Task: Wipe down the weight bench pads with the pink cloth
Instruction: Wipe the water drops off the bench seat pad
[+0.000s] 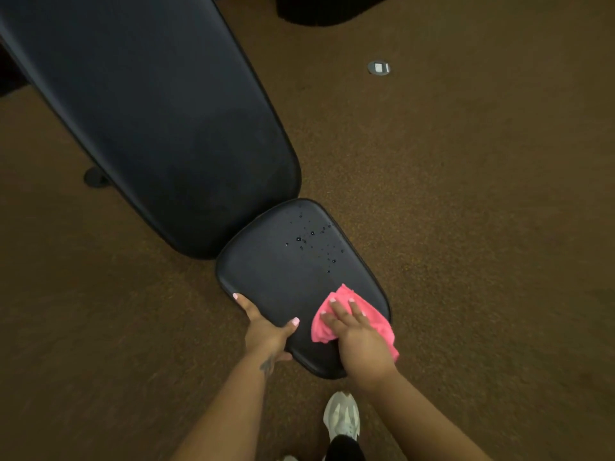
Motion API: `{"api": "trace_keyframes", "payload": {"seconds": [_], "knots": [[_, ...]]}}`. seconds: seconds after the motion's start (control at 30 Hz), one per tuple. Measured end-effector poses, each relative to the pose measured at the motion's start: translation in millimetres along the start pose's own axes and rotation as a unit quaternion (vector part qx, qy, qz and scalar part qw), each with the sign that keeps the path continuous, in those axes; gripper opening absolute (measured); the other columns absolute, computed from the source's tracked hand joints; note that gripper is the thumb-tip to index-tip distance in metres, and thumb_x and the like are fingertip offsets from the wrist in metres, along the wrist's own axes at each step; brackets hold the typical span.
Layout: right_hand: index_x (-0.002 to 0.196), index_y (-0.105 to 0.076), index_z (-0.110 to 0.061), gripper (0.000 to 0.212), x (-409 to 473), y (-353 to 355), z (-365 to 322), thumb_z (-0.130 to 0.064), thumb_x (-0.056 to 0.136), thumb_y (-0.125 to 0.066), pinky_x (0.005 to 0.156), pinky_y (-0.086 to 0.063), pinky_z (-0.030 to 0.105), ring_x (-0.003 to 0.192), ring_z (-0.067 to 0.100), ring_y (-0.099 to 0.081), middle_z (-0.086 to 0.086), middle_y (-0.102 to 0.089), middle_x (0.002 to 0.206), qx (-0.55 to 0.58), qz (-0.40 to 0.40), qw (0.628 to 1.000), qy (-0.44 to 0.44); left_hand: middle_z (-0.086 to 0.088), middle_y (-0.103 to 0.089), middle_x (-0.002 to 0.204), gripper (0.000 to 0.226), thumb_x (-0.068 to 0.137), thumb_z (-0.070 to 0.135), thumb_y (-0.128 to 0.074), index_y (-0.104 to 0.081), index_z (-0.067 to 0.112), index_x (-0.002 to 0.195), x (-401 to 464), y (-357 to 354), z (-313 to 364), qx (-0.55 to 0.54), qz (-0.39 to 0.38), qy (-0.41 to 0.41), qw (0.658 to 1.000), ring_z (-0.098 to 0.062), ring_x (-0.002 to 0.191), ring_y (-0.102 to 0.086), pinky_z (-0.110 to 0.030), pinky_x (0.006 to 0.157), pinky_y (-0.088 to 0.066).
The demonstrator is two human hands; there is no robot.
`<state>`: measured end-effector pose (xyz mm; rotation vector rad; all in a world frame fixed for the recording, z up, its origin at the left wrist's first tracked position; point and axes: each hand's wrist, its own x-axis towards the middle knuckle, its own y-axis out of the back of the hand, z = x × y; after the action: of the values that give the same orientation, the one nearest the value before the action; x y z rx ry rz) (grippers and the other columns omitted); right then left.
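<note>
The black weight bench has a long back pad running to the upper left and a smaller seat pad nearer me. Small water droplets dot the far right part of the seat pad. My right hand presses flat on the crumpled pink cloth at the seat pad's near right corner. My left hand grips the seat pad's near left edge, thumb on top and fingers along the side.
Brown speckled carpet surrounds the bench. A round metal floor outlet sits at the upper right. A black bench foot shows at the left. My pale shoe stands below the seat pad. Dark equipment lies at the top.
</note>
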<state>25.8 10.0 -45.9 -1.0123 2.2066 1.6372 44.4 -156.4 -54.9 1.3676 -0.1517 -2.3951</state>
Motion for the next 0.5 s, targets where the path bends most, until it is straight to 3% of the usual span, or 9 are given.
{"api": "trace_keyframes", "payload": {"seconds": [0.13,0.27,0.5], "knots": [[0.147,-0.016,-0.031,0.071,-19,-12,3,0.004,0.09,-0.039,0.116,-0.009,0.038,0.144,0.022,0.009,-0.014,0.015,0.152,-0.019,-0.009,0.999,0.043,-0.006,-0.026,0.156,0.117,0.089,0.023,-0.067,0.037,0.054,0.133,-2,-1,0,-0.006,0.003,0.001,1.0,-0.038,0.129,-0.046,-0.056,0.077,-0.056],[0.146,-0.017,-0.035,0.071,-29,-5,27,0.004,0.09,-0.037,0.116,-0.008,0.032,0.143,0.017,0.01,-0.019,0.022,0.138,-0.008,0.002,1.0,0.007,-0.004,-0.022,0.158,0.119,0.088,0.023,-0.068,0.038,0.053,0.132,-3,-2,2,-0.012,-0.009,0.002,1.0,-0.037,0.131,-0.043,-0.055,0.078,-0.057],[0.147,-0.015,-0.032,0.062,19,18,17,-0.008,0.095,-0.039,0.115,-0.003,0.038,0.144,0.019,0.01,-0.01,0.008,0.156,-0.003,0.008,0.999,-0.037,-0.005,-0.021,0.158,0.124,0.085,0.02,-0.072,0.038,0.054,0.132,-4,-2,4,-0.006,0.003,0.009,1.0,-0.039,0.131,-0.042,-0.053,0.074,-0.058]]}}
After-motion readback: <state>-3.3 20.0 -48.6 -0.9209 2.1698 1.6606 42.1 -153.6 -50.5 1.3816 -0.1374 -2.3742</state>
